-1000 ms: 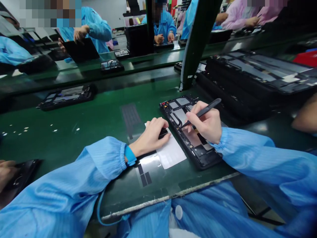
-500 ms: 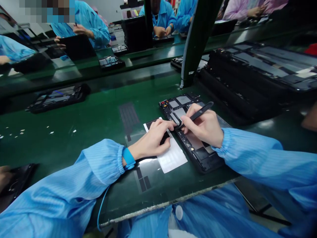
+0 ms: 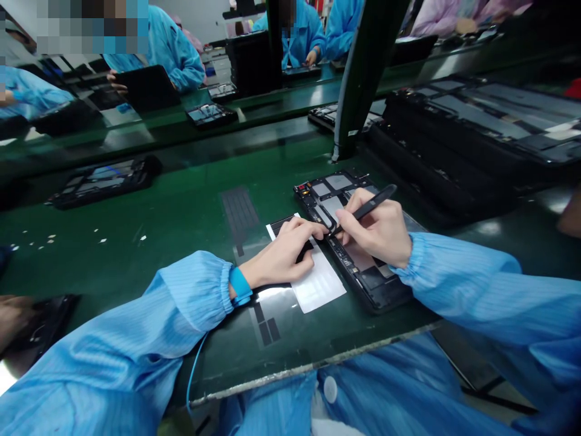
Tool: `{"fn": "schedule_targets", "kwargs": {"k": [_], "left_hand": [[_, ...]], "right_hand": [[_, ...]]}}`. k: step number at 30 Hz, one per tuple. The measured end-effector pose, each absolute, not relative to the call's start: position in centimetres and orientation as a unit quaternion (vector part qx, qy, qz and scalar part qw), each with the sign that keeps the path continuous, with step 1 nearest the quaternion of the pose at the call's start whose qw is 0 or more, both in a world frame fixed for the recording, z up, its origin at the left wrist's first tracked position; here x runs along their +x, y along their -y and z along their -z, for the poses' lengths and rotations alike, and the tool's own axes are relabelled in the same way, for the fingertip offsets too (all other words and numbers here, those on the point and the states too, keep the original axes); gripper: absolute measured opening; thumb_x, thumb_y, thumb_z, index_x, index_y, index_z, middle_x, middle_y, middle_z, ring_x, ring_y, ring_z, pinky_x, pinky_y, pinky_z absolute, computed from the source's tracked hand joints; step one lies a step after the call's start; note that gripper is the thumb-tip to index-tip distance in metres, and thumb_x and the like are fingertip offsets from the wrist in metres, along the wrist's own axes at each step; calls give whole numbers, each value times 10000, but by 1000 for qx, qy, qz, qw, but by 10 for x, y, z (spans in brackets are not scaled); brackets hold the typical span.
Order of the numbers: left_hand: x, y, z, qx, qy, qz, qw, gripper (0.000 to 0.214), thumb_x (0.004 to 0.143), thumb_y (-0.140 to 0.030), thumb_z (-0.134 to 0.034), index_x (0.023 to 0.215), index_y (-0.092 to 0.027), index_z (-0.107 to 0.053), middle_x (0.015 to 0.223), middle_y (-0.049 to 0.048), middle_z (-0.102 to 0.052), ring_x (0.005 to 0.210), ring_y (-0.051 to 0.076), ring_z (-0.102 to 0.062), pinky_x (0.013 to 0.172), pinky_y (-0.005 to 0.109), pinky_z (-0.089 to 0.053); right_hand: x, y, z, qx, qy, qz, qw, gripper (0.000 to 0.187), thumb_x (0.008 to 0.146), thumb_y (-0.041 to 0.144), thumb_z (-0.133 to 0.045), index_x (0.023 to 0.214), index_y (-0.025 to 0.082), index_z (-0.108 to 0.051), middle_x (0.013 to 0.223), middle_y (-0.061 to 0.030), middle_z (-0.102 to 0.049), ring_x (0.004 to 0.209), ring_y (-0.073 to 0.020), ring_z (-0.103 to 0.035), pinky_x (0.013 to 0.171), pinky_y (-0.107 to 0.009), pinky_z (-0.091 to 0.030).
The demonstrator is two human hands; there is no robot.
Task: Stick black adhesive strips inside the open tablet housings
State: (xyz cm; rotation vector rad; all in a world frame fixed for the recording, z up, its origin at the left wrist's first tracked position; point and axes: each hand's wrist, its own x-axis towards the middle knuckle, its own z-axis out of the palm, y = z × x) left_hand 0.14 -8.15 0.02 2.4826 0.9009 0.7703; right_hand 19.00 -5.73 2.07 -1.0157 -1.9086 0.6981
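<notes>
An opened tablet lies on the green bench, its circuit boards and grey battery panels exposed. My right hand is closed around black tweezers, whose tip points down at the tablet's left edge. My left hand lies over a white backing sheet with dark strips at its top. Its index finger reaches to the tablet's edge beside the tweezer tip, and the thumb is apart from the fingers. Whether that fingertip presses on a small part cannot be made out.
Clear film with dark stickers lies left of the sheet. Stacked tablets stand at the right, by a dark post. Another tablet lies at the left. Co-workers sit across the bench; another person's hand shows at the left edge.
The view has shifted slightly. Both hands stay at the tablet's left edge, the tweezers still in my right hand. Across the bench, a co-worker's hands have moved.
</notes>
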Motion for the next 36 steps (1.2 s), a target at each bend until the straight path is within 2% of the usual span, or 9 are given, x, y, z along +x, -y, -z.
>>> {"fn": "schedule_targets", "kwargs": {"k": [7, 12, 15, 17, 18, 23, 26, 29, 36], "left_hand": [[4, 79, -2, 897, -326, -247, 167, 255, 644, -35, -368, 850, -183, -399, 922, 61, -548, 899, 187, -444, 828, 330, -406], [23, 91, -15, 950, -286, -127, 4, 205, 704, -45, -369, 854, -141, -471, 888, 126, -548, 863, 251, -456, 754, 374, -396], [8, 83, -42, 944, -297, -105, 100, 219, 726, -58, -394, 913, -134, -475, 924, 97, -565, 854, 202, -489, 747, 301, -407], [-21, 68, -65, 913, -332, -85, 221, 196, 768, -146, -431, 960, -148, -468, 959, 49, -574, 819, 144, -516, 708, 233, -408], [-40, 59, -74, 896, -370, -65, 237, 159, 774, -193, -444, 920, -150, -486, 920, 33, -576, 784, 132, -518, 676, 221, -397], [-118, 19, -78, 786, -557, 40, 265, 281, 683, -367, -541, 856, -147, -518, 772, -3, -557, 712, 124, -485, 616, 208, -343], [-131, 6, -55, 770, -543, 60, 330, 389, 596, -422, -603, 863, -152, -520, 779, -10, -534, 738, 130, -466, 633, 211, -339], [-130, 2, -40, 771, -535, 61, 339, 426, 545, -422, -638, 861, -163, -516, 793, -17, -492, 752, 133, -439, 644, 213, -329], [-127, 1, -38, 767, -531, 57, 356, 433, 537, -400, -671, 853, -173, -480, 756, -36, -442, 757, 137, -422, 649, 215, -316]], "right_hand": [[190, 57, -17, -402, 745, -320, 425, 263, 779, 275, -593, 613, 216, -398, 519, 17, -512, 451, -149, -577, 430, -270, -473], [191, 34, -29, -392, 620, -409, 543, 273, 758, 301, -626, 625, 200, -411, 516, 26, -495, 429, -145, -562, 422, -279, -479], [173, 13, -49, -366, 662, -375, 536, 229, 740, 310, -648, 672, 184, -470, 613, 12, -511, 563, -159, -611, 572, -317, -530], [150, 2, -55, -347, 729, -340, 482, 195, 736, 311, -649, 709, 174, -512, 690, -6, -544, 661, -170, -624, 656, -329, -531], [135, -1, -55, -338, 753, -344, 448, 190, 733, 309, -651, 716, 171, -522, 702, -10, -555, 679, -172, -624, 671, -328, -529], [68, 1, -24, -287, 747, -526, 288, 153, 753, 276, -613, 718, 161, -519, 715, -16, -569, 658, -161, -621, 635, -305, -538], [49, 3, -6, -257, 751, -535, 288, 117, 783, 270, -567, 758, 163, -528, 747, -20, -589, 693, -158, -624, 649, -293, -533], [48, 2, 0, -240, 778, -502, 291, 136, 784, 288, -568, 751, 163, -525, 740, -16, -605, 671, -154, -629, 663, -287, -521], [51, -1, 1, -255, 776, -488, 308, 142, 798, 300, -547, 780, 160, -539, 834, -42, -629, 709, -163, -635, 669, -285, -522]]}}
